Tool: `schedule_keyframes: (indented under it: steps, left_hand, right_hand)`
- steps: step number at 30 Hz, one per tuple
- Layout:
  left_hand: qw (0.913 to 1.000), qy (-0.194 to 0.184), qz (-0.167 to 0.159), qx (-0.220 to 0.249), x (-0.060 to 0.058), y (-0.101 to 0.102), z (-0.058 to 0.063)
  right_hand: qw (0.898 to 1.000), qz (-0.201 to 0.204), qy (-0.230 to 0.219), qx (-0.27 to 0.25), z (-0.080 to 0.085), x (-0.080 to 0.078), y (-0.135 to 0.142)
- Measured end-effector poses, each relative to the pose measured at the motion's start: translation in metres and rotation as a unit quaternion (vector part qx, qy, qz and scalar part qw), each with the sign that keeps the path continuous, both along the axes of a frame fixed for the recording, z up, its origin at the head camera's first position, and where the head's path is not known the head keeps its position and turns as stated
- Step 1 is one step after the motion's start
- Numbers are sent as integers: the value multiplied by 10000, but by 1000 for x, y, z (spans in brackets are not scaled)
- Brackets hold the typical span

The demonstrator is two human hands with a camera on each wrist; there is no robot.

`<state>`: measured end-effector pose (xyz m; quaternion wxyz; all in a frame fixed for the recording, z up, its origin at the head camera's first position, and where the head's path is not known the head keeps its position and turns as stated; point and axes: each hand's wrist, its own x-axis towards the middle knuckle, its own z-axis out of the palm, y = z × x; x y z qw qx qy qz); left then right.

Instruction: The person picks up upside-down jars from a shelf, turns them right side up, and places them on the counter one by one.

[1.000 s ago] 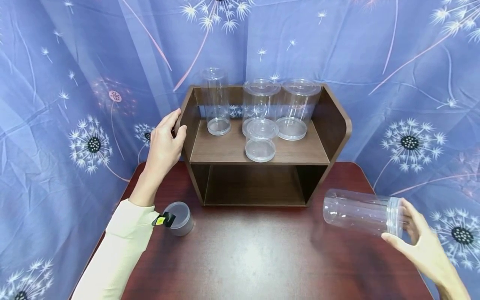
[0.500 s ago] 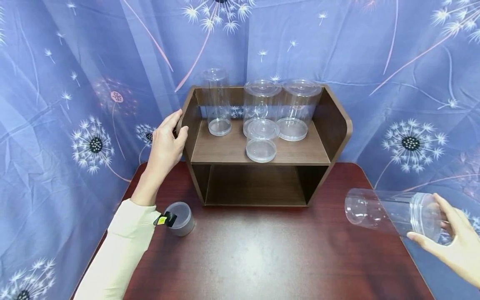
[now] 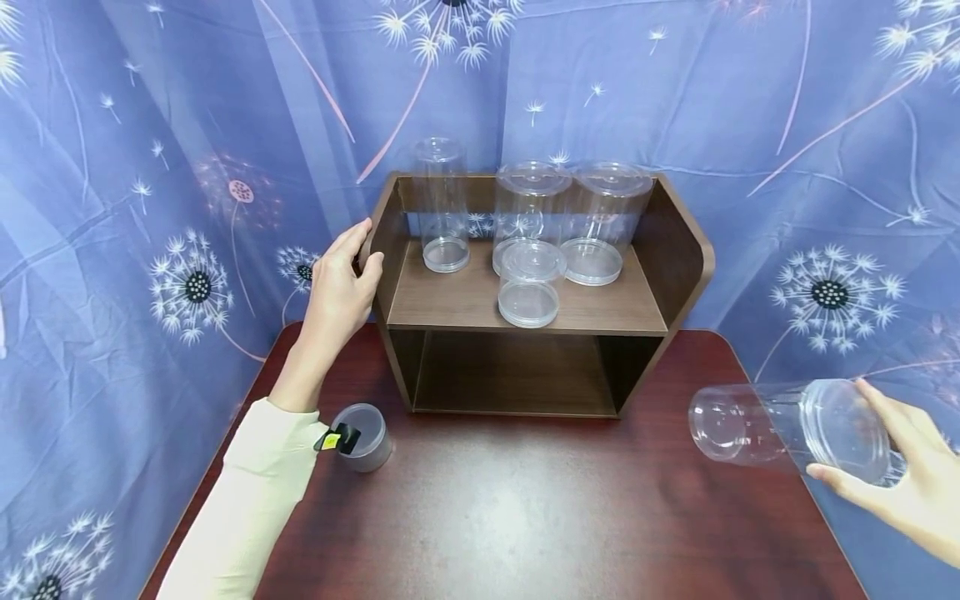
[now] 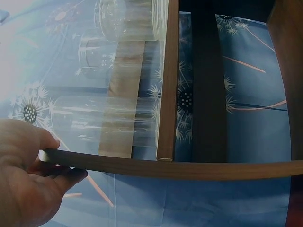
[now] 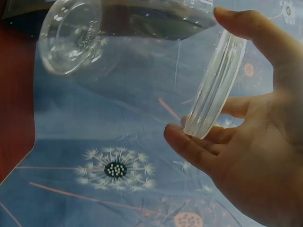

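My left hand (image 3: 341, 279) grips the upper front edge of the brown wooden shelf's (image 3: 442, 304) left side panel. In the left wrist view, that panel's edge (image 4: 113, 164) runs between the thumb and fingers. Off to the right, my right hand (image 3: 903, 479) holds a tall clear plastic jar (image 3: 723, 425) by its ridged lid, above the table's right side. The jar lies nearly sideways, its base towards the left. Up close, thumb and fingers span the lid (image 5: 215, 87), and the see-through body shows nothing inside.
On the upper shelf stand a tall narrow jar (image 3: 442, 204), two wide jars (image 3: 532, 196) (image 3: 607, 208) and a short jar (image 3: 528, 292) in front. A small lidded tub (image 3: 366, 442) sits beside my left sleeve on the reddish table (image 3: 480, 492). Blue curtains surround the table.
My right hand has carried the tall jar rightwards and turned it, so more of the lid's top shows. My left hand stays on the shelf panel.
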<state>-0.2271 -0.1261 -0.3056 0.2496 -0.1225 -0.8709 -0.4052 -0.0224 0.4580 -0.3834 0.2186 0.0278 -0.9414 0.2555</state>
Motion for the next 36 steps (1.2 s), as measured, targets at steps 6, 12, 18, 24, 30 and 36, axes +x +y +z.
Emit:
schedule_keyframes:
  steps: [6, 12, 18, 24, 30, 36]
  left_hand:
    - [10000, -19, 6, 2, 0, -1, -1]
    - [10000, -3, -17, 45, 0, -1, -2]
    - [9999, 12, -44, 119, -1, -1, -4]
    - [9999, 33, -78, 134, -1, -1, -4]
    - [9998, -33, -78, 154, -1, 0, -3]
    - [9999, 1, -41, 162, -2, -1, -5]
  right_hand:
    - [9972, 207, -690, 210, 4, -9, -13]
    - [9901, 445, -1254, 453, -1, -26, -22]
    - [9914, 471, -1092, 545, -14, -39, -28]
    - [9910, 604, -1066, 547, -30, -54, -28]
    - [9885, 628, -1187, 690, -44, -66, -24]
    - [9883, 646, -1186, 706, -56, -74, -24]
